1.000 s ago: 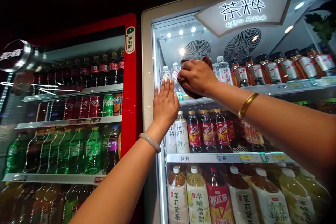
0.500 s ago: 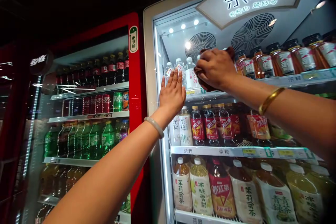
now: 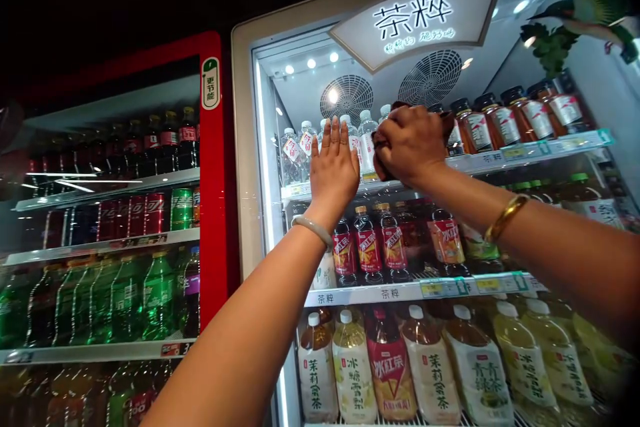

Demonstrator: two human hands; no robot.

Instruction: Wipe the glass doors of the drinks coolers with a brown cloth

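Observation:
My left hand [image 3: 334, 163], with a pale bangle at its wrist, lies flat with fingers stretched against the glass door of the drinks fridge [image 3: 243, 147]. To its right, my right hand [image 3: 413, 143] is closed round a dark brown cloth [image 3: 384, 163] that is pressed on the same glass. A gold bangle sits on the right forearm. Behind the glass, clear bottles [image 3: 290, 157] stand on the top shelf near the left hand, and dark-capped amber bottles [image 3: 495, 121] stand to the right of the cloth.
A lit sign [image 3: 415, 21] spans the fridge top. Lower shelves hold red-labelled bottles [image 3: 369, 247] and large white-capped bottles [image 3: 430, 367]. On the left stands a red-framed fridge [image 3: 213, 167] with cans and green bottles [image 3: 160, 293]. A bird and plant decoration shows at upper right.
The view has shifted, so the fridges appear further left. Relative to the fridge, both hands have moved right across the glass. The right hand still grips the cloth.

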